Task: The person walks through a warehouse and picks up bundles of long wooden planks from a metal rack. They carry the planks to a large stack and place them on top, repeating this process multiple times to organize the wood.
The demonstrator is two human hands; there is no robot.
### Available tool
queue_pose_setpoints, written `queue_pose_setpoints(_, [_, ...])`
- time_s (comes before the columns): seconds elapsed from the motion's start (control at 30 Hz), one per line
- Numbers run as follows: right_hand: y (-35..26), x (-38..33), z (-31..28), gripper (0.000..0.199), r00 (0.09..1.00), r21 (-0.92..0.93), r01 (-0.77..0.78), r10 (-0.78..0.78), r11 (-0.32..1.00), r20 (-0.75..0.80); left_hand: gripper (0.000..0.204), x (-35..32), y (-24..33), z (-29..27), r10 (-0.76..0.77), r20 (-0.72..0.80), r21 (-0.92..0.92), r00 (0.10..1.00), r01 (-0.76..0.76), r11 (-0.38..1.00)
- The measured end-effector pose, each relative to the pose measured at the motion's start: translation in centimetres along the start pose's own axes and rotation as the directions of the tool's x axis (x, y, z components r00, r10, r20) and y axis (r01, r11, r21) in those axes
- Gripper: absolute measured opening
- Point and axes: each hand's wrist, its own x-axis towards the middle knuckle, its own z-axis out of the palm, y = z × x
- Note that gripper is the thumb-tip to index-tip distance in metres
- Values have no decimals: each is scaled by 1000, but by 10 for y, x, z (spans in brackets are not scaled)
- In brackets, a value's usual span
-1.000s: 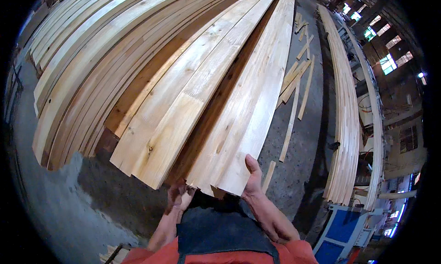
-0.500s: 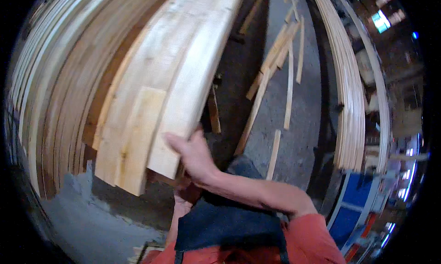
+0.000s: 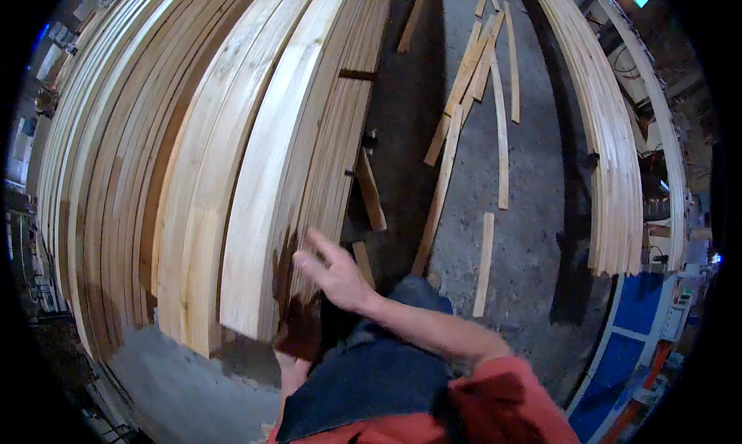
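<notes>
A pale wooden board [image 3: 263, 181] lies along the right edge of the top layer of a stack, its cut end towards me. Beside that edge is my right hand [image 3: 340, 278], fingers apart and slightly blurred, with nothing in it. My left hand [image 3: 291, 364] is low by the near end of the stack. Its fingers are hidden in shadow there, so what it touches does not show. To the left of the pale board lie yellower boards [image 3: 197, 243]. Under it, more layers of boards [image 3: 332, 150] show on the stack's right side.
Further left stand long rows of stacked boards [image 3: 116, 189]. Loose wooden strips [image 3: 464, 88] lie scattered on the grey concrete floor [image 3: 525, 204] to my right. Beyond them is a bundle of long strips [image 3: 607, 150], with a blue panelled frame [image 3: 622, 320] at its near end.
My right hand has left the pale board's top edge and now hangs open beside the stack. A gap now shows between that board and its neighbour. The view has shifted.
</notes>
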Motion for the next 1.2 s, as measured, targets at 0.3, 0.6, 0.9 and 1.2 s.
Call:
queue_pose_setpoints(0.3, [18, 162, 27, 65, 830, 375, 407, -165, 833, -533, 52, 8, 16, 18, -91, 43, 182, 995, 82, 980])
queue_pose_setpoints(0.6, [54, 183, 14, 70, 944, 283, 219, -130, 934, -302, 43, 32, 17, 9, 168, 303, 814, 938, -164, -557])
queue_pose_setpoints(0.9, [-32, 196, 17, 78, 782, -148, 491, -509, 859, -360, 60, 55, -6, -2, 371, -327, 686, 869, 488, -539])
queue_pose_setpoints(1.2, [10, 197, 76, 69, 781, 21, 485, -422, 875, -460, 61, 91, 49, -55, -70, -51, 988, 996, 61, 142])
